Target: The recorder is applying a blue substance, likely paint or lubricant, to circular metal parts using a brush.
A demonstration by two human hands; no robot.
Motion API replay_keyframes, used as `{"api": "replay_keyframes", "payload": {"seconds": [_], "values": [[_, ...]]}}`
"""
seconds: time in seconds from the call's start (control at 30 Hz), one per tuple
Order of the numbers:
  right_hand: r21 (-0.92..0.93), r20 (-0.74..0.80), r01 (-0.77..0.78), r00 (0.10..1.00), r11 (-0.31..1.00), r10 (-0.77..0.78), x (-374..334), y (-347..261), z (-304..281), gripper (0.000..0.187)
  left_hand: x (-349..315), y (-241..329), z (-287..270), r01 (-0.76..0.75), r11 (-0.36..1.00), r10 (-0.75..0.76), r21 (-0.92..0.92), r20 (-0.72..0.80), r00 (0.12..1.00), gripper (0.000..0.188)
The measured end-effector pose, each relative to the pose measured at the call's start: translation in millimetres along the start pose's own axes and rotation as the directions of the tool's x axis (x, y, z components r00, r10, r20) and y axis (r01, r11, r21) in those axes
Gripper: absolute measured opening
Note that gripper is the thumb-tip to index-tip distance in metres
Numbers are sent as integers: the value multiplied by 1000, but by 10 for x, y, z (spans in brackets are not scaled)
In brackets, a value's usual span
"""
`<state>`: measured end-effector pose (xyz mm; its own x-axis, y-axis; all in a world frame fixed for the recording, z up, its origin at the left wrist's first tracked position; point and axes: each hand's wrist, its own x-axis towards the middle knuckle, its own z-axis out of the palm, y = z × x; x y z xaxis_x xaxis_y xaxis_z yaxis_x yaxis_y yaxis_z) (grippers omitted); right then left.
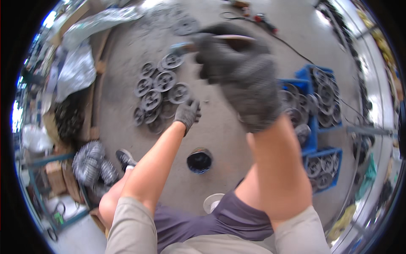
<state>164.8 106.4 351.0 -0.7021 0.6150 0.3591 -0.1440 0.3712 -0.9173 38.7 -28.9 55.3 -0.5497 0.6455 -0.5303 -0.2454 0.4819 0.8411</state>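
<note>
My right hand [241, 70], in a dark grey knit glove, is raised close in front of me and blurred. Its fingers are closed around what looks like a paintbrush [182, 48], whose bluish end sticks out to the left. My left hand [188, 113], gloved too, hovers by the right edge of a pile of grey spoked metal wheels [164, 81]. Its fingers are loosely bent and apart, with nothing visible in them. Between my legs on the floor stands a small round can [199, 161] with dark liquid inside.
Blue crates [311, 142] of similar wheels stand at the right. More flat wheels [186, 26] lie farther off. A power tool [265, 23] with a black cable [296, 51] is at the back. Silver ducting [89, 163] and plastic sheeting [78, 70] are at the left.
</note>
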Motion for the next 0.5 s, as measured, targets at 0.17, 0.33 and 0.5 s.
{"api": "replay_keyframes", "payload": {"seconds": [0.17, 0.33, 0.5], "values": [[-100, 10, -352, 935, 931, 355, -104, -53, -73, 19, -159, -1929, -1688, 558, 827, -517, 66, -299, 802, 26], [-245, -7, -341, 937, 908, 350, -270, 185, -116, 19, 163, -2160, -2193, 392, 839, -535, -378, -443, 719, 56], [-380, -24, -307, 946, 873, 323, -246, 257, -92, 20, 483, -1718, -2143, 373, 762, -629, -530, -467, 621, 39]]}}
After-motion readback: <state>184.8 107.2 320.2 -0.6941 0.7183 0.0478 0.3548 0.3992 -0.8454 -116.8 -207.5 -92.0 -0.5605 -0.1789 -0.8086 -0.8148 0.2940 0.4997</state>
